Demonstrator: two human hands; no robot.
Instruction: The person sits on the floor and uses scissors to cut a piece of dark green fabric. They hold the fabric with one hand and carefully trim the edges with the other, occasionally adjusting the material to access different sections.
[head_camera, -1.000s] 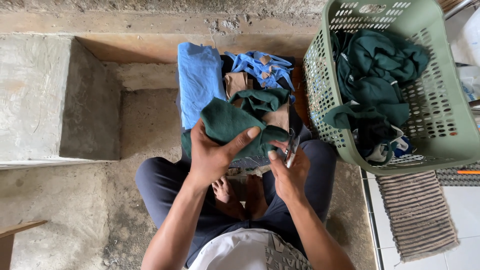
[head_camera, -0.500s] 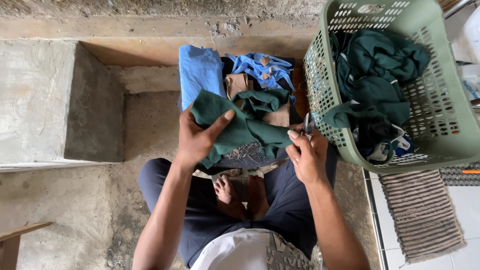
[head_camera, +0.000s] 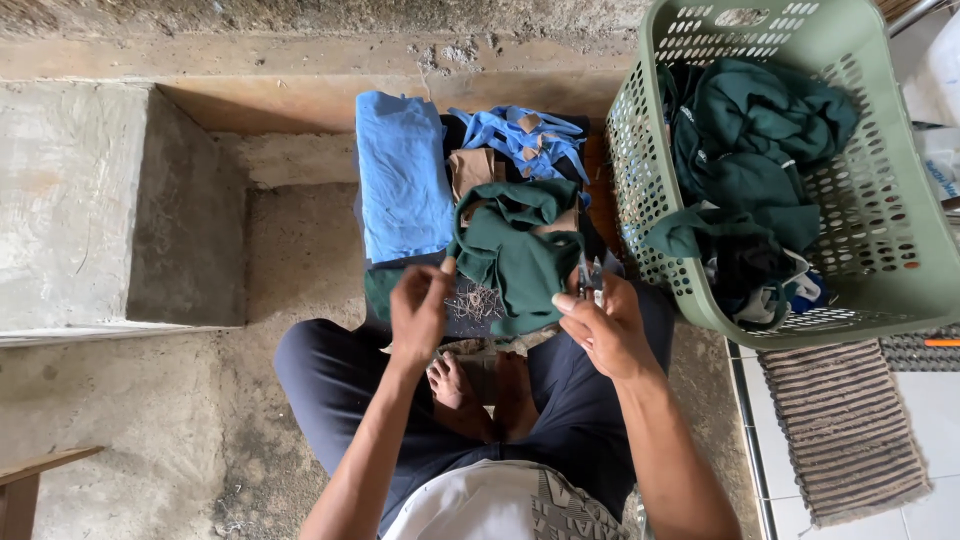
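I sit cross-legged on a concrete floor. My left hand (head_camera: 420, 312) hovers over my lap with its fingertips pinched together; I cannot make out anything between them. My right hand (head_camera: 603, 328) grips a small metal cutting tool (head_camera: 592, 274) beside a dark green garment (head_camera: 520, 255), which lies crumpled in front of my knees. A tuft of loose threads (head_camera: 470, 300) sits on the dark cloth between my hands. Past the green garment lie a folded light blue cloth (head_camera: 405, 175) and a blue garment with tan patches (head_camera: 520, 135).
A pale green plastic laundry basket (head_camera: 900, 250) stands at the right, holding dark green clothes (head_camera: 750, 130). A striped mat (head_camera: 845, 430) lies on white tiles below it. A raised concrete block (head_camera: 70, 200) is at the left, a wall step behind.
My left hand has let go of the green garment and drawn back toward my lap, pinched. The garment has dropped onto the pile. My right hand stays beside it with the tool.
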